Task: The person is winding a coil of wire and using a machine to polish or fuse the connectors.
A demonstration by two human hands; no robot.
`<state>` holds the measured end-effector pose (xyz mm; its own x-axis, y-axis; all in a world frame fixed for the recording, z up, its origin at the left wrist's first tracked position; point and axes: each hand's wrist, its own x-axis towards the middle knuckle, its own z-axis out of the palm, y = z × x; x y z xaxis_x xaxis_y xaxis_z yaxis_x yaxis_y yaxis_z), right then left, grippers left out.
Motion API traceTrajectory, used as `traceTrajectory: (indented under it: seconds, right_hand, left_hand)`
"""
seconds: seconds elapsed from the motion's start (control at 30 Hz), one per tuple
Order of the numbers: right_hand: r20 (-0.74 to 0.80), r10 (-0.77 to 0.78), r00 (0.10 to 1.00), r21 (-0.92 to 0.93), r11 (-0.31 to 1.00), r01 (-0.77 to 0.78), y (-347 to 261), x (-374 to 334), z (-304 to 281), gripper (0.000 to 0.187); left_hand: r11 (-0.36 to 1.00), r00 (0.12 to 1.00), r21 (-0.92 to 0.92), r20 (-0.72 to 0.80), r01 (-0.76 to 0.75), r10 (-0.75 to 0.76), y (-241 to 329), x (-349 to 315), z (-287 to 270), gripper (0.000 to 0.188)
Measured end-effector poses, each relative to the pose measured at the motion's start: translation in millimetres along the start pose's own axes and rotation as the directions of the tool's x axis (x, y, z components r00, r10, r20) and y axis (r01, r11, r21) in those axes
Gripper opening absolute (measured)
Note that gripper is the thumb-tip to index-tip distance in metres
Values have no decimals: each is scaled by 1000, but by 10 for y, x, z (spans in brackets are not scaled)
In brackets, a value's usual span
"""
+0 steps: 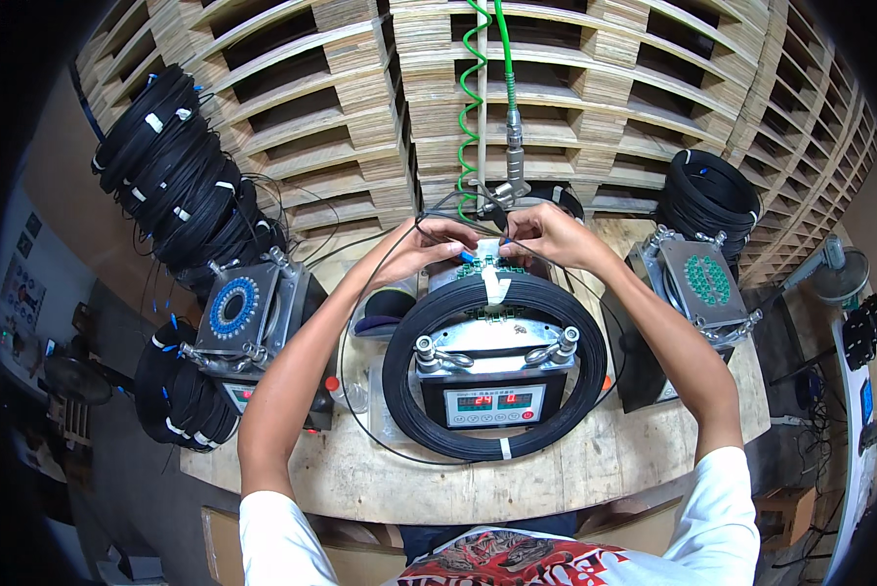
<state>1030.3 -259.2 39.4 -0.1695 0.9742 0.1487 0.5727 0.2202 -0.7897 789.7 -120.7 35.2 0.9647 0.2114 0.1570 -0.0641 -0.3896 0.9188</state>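
Note:
Both my hands are at the far side of the middle machine [494, 386], over its round metal plate fitted with small green holders [478, 266]. My left hand [437, 244] pinches a small blue cable connector [468, 257] at the plate. Close beside it, my right hand [548, 237] has its thumb and fingertips together by the same plate; what they hold is too small to make out. A coil of black cable [396, 376] with white ties rests around the front of the machine. Its loose loops arch up between my hands.
Similar machines stand to the left, with a plate of blue connectors [231, 309], and to the right, with a green-fitted plate [704, 280]. Black cable coils [170, 146] pile up at far left, another coil [709, 192] at back right. A green air hose [506, 59] hangs before wooden pallets [312, 73].

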Motion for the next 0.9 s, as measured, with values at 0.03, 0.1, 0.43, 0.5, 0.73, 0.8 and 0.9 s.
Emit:
traceTrajectory:
  seconds: [0.03,0.1,0.43,0.5,0.73,0.8,0.9]
  right_hand:
    - [9,-1,1000,-46,999,1,-11,16,6,21]
    - [16,-4,1000,-48,999,5,-28,20,29,22]
    - [7,-27,1000,-203,979,28,-225,-13,20,20]
    - [21,-60,998,-247,967,64,-202,6,9,20]
    - [70,-27,997,-335,941,49,-163,46,26,24]
    - [73,-39,997,-319,946,61,-105,62,-18,27]
    - [103,-38,994,-366,928,73,-208,83,20,24]
  left_hand:
    - [997,997,0,-25,80,-80,21,-18,-7,33]
    - [987,985,-5,-51,162,-162,-21,-42,-27,34]
    - [993,995,62,3,101,-102,70,-36,-14,38]
    - [995,995,41,20,95,-95,50,-31,-1,39]
    - [985,995,142,-22,95,-93,25,-44,-46,29]
    - [979,994,171,-25,107,-104,35,3,-27,27]
    - [982,992,143,-46,120,-114,85,-16,-45,24]
